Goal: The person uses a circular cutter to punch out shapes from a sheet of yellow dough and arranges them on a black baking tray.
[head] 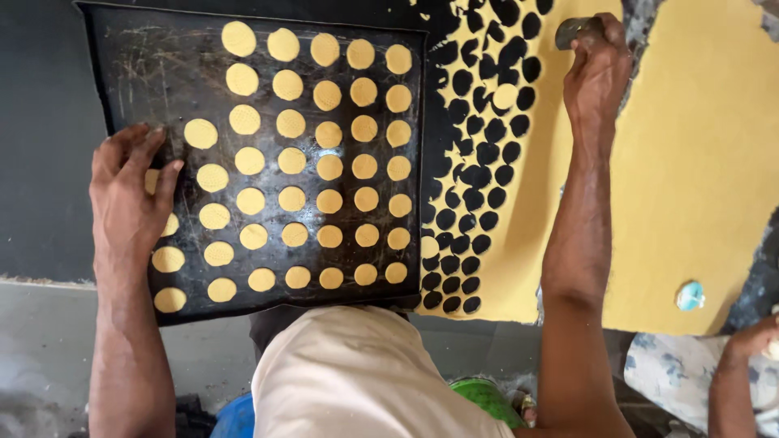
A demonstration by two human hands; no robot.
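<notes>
Yellow dough rounds [294, 161] fill the black tray [122, 65] in rows, near full. My left hand [130, 191] lies flat on the tray's left side, fingers [166, 182] spread and loose, gripping nothing; it covers a few rounds there and touches the one just beside the fingertips. My right hand [596, 69] is up at the far end of the dough sheet [698, 162], fingers curled tight round a small metal cutter [570, 31], pressed down onto the dough. Between tray and right arm the sheet is riddled with round holes [479, 154], dark surface [40, 122] showing through; a couple of cut rounds sit loose among the holes. Right of my arm the sheet is whole and smooth. Small pale blue disc [690, 295] rests on its near right corner. Another person's hand [751, 337] shows at the right edge, near the sheet's corner, apart from mine.
</notes>
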